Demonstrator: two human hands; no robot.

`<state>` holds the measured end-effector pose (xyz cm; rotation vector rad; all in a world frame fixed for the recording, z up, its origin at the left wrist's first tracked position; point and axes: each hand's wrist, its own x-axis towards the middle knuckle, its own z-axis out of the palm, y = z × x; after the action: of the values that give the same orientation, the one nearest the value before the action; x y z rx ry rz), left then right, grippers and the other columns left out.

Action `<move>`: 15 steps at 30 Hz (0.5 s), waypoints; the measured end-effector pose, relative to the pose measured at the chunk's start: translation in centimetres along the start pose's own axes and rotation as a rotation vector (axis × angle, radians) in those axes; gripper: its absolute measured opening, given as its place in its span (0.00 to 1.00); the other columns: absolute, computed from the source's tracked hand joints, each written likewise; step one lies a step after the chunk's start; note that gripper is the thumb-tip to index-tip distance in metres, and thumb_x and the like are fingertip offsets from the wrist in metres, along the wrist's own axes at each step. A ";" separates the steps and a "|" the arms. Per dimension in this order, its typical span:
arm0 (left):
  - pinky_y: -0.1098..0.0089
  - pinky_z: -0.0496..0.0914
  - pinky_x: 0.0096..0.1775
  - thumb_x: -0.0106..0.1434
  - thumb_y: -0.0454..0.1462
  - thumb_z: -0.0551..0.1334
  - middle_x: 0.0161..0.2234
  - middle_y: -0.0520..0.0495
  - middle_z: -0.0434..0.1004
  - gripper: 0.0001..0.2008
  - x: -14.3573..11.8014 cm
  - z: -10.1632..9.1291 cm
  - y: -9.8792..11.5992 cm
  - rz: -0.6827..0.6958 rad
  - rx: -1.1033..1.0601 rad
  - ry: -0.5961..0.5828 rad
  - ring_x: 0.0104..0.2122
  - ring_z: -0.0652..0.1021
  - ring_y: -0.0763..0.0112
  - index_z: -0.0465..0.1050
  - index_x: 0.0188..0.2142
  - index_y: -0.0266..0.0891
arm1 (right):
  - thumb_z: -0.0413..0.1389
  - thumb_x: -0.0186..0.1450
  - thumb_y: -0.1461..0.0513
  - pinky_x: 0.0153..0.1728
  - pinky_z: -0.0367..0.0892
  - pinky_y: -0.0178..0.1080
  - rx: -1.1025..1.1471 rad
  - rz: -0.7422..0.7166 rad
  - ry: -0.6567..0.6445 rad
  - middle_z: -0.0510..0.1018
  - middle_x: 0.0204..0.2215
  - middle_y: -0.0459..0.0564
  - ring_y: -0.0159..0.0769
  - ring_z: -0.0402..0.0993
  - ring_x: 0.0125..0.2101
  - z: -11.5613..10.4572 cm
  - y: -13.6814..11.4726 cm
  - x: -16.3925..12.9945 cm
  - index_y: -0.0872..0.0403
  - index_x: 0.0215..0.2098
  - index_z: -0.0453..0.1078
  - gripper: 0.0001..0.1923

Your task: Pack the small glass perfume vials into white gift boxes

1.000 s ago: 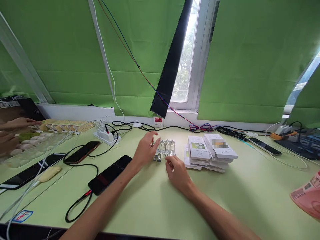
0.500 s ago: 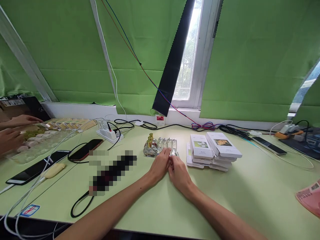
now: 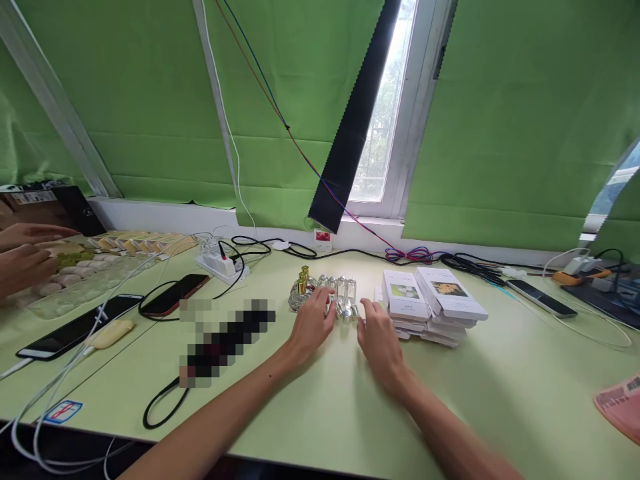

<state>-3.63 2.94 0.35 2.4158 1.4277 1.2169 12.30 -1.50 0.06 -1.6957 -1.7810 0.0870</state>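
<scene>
A row of small clear bottles [image 3: 347, 291] with silvery tops lies close together on the table. My left hand [image 3: 311, 325] is at the row's left front end, its fingers loosely bent and apart; they cover part of the row, and whether they touch it I cannot tell. To the left stand ornate silvery glass bottles with gold caps [image 3: 303, 283], partly behind my left hand. My right hand [image 3: 381, 343] is open with curved fingers, just right of the row and apart from my left hand. Beside it is a stack of white printed boxes [image 3: 453, 300].
Phones [image 3: 173, 295] and a power strip [image 3: 223, 265] with tangled cables are on the left. At far left, another person's hands [image 3: 25, 263] are over a clear tray [image 3: 100, 283] of small items. A phone [image 3: 541, 297] and pink paper [image 3: 620, 407] lie at right.
My hands, earlier together at the front of the bottle row, have come apart: the left moved left, the right moved right towards the boxes. More of the bottles now shows.
</scene>
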 end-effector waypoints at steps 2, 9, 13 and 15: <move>0.67 0.68 0.36 0.71 0.34 0.53 0.41 0.46 0.76 0.09 -0.1 -0.3 0.2 -0.015 0.003 0.002 0.28 0.73 0.71 0.69 0.48 0.38 | 0.49 0.64 0.76 0.31 0.60 0.36 -0.102 0.058 -0.108 0.77 0.44 0.57 0.41 0.76 0.36 -0.2 -0.2 0.0 0.55 0.48 0.69 0.19; 0.67 0.67 0.36 0.69 0.32 0.54 0.41 0.46 0.75 0.07 -0.4 0.0 0.5 -0.013 0.046 -0.043 0.29 0.74 0.70 0.70 0.42 0.39 | 0.43 0.67 0.77 0.32 0.58 0.36 -0.236 0.097 -0.313 0.77 0.41 0.56 0.41 0.75 0.38 -0.9 -0.5 0.0 0.55 0.45 0.70 0.20; 0.66 0.68 0.36 0.69 0.32 0.55 0.41 0.45 0.75 0.07 -0.4 -0.1 0.6 -0.012 0.064 -0.052 0.34 0.77 0.66 0.70 0.42 0.39 | 0.43 0.69 0.76 0.32 0.58 0.35 -0.255 0.101 -0.357 0.75 0.41 0.56 0.38 0.74 0.36 -1.4 -0.9 0.0 0.55 0.42 0.71 0.18; 0.66 0.69 0.36 0.69 0.32 0.55 0.44 0.44 0.74 0.08 -0.4 -0.2 0.6 -0.029 0.083 -0.047 0.33 0.77 0.66 0.70 0.44 0.39 | 0.43 0.68 0.76 0.31 0.58 0.35 -0.258 0.103 -0.371 0.74 0.40 0.55 0.38 0.74 0.35 -1.5 -1.1 0.0 0.55 0.41 0.71 0.18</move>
<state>-3.47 2.28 0.50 2.4506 1.5229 1.1083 12.07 -2.24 1.76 -2.0615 -2.0417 0.2398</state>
